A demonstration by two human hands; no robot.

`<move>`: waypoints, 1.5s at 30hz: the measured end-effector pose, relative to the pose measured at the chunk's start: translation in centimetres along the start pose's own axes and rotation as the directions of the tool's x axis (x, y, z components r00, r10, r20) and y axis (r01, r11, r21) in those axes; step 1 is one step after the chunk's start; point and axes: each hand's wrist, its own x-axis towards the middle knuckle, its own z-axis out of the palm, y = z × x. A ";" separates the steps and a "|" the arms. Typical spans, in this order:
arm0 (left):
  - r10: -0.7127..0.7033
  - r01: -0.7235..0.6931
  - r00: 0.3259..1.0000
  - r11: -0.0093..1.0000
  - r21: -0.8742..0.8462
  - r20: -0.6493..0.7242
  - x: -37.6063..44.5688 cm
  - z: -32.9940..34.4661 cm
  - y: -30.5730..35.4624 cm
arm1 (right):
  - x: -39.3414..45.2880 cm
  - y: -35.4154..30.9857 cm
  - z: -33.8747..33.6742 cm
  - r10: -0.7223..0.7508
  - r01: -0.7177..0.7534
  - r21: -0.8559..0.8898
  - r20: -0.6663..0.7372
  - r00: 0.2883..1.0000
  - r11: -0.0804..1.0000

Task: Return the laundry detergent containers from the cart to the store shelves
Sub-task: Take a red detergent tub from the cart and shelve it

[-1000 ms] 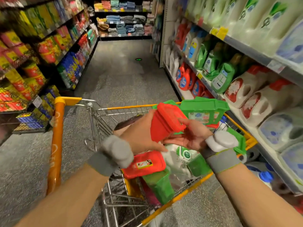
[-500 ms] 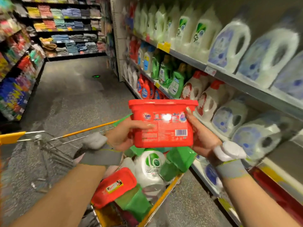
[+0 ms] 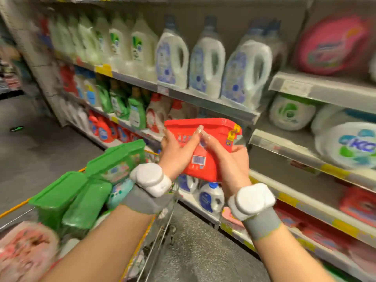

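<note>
Red tub (image 3: 211, 137), green boxes (image 3: 85, 190) left, shelves (image 3: 213, 102) ahead

A red rectangular plastic detergent tub (image 3: 205, 143) with a red lid and a white barcode label is held tilted in the air, in front of the grey metal store shelves (image 3: 211, 102). Green lidded plastic detergent boxes (image 3: 81, 192) lie stacked in the wire shopping cart (image 3: 160, 226), lower left.
</note>
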 end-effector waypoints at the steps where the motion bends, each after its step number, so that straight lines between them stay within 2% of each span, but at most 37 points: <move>1: 0.000 0.003 0.997 0.999 -0.042 0.079 -0.5 2.1 1.4 | 0.1 -0.6 -1.2 -0.070 0.066 -0.060 -0.054 0.996 0.996; 3: 0.016 0.044 0.964 0.976 -0.215 0.267 -1.5 4.9 3.6 | 0.3 -1.4 -3.5 -0.192 0.177 -0.141 -0.099 0.976 0.974; 5: 0.023 0.165 0.891 0.914 -0.371 0.454 -1.9 7.6 5.1 | 1.0 -2.6 -7.0 -0.250 0.238 -0.125 -0.091 0.964 0.963; 9: 0.163 0.258 0.744 0.825 -0.503 0.648 -1.2 10.3 6.2 | 2.4 -3.5 -11.4 -0.289 0.287 -0.125 0.009 0.957 0.950; 12: 0.192 0.309 0.616 0.833 -0.458 0.764 -1.4 14.0 6.6 | 3.2 -2.6 -13.5 -0.302 0.301 -0.242 0.034 0.953 0.922; 13: 0.202 0.279 0.612 0.850 -0.447 0.765 -1.7 15.9 6.8 | 3.5 -2.5 -14.6 -0.309 0.304 -0.284 0.028 0.951 0.909; 14: 0.201 0.243 0.644 0.861 -0.447 0.738 -1.9 16.5 6.8 | 3.4 -2.5 -14.7 -0.312 0.307 -0.287 0.030 0.950 0.907; 17: 0.196 0.116 0.796 0.879 -0.463 0.572 -2.0 20.6 6.3 | 4.3 -2.9 -18.1 -0.315 0.330 -0.208 0.101 0.944 0.921; 19: 0.150 0.121 0.863 0.866 -0.486 0.482 -1.4 22.3 5.4 | 5.2 -2.3 -20.5 -0.324 0.347 -0.188 0.142 0.935 0.919; 20: 0.128 0.140 0.874 0.857 -0.495 0.469 -0.9 22.6 4.9 | 5.6 -2.0 -21.5 -0.310 0.325 -0.159 0.111 0.944 0.932; 22: 0.102 0.196 0.864 0.833 -0.518 0.492 -0.1 22.5 3.7 | 6.8 -1.3 -23.2 -0.273 0.264 -0.116 -0.067 0.960 0.958; 24: 0.052 0.282 0.841 0.808 -0.518 0.539 0.9 22.3 2.3 | 8.2 -0.7 -25.1 -0.229 0.202 -0.122 -0.271 0.935 0.972; 26: -0.006 0.369 0.806 0.787 -0.494 0.592 1.7 22.2 0.8 | 9.7 0.2 -26.5 -0.109 0.087 -0.083 -0.320 0.941 0.993; 27: -0.028 0.400 0.789 0.781 -0.479 0.614 2.3 22.2 -0.1 | 10.5 0.8 -27.0 0.012 -0.021 -0.029 -0.278 0.961 0.999; 29: -0.075 0.457 0.765 0.763 -0.456 0.640 4.1 22.4 -2.6 | 12.2 2.5 -27.0 0.285 -0.280 0.068 -0.074 0.956 0.958; 31: -0.102 0.486 0.742 0.763 -0.427 0.662 5.6 22.3 -4.7 | 13.4 4.0 -26.6 0.409 -0.429 0.150 0.150 0.900 0.891; 32: -0.118 0.501 0.724 0.767 -0.401 0.679 6.4 22.2 -5.6 | 13.9 4.9 -26.4 0.424 -0.461 0.187 0.205 0.882 0.867; 35: -0.148 0.487 0.685 0.821 -0.297 0.714 10.3 22.3 -8.9 | 16.3 8.9 -26.1 0.420 -0.475 0.262 0.240 0.875 0.840; 38: -0.145 0.413 0.675 0.886 -0.208 0.723 13.6 22.5 -11.9 | 18.5 13.0 -26.2 0.396 -0.442 0.346 0.200 0.896 0.828; 41: -0.124 0.381 0.692 0.899 -0.214 0.711 16.4 23.5 -14.7 | 20.7 16.4 -26.3 0.387 -0.407 0.345 0.131 0.913 0.846; 45: -0.093 0.340 0.748 0.904 -0.258 0.657 20.0 27.1 -18.7 | 24.0 20.2 -28.1 0.369 -0.352 0.310 0.003 0.929 0.883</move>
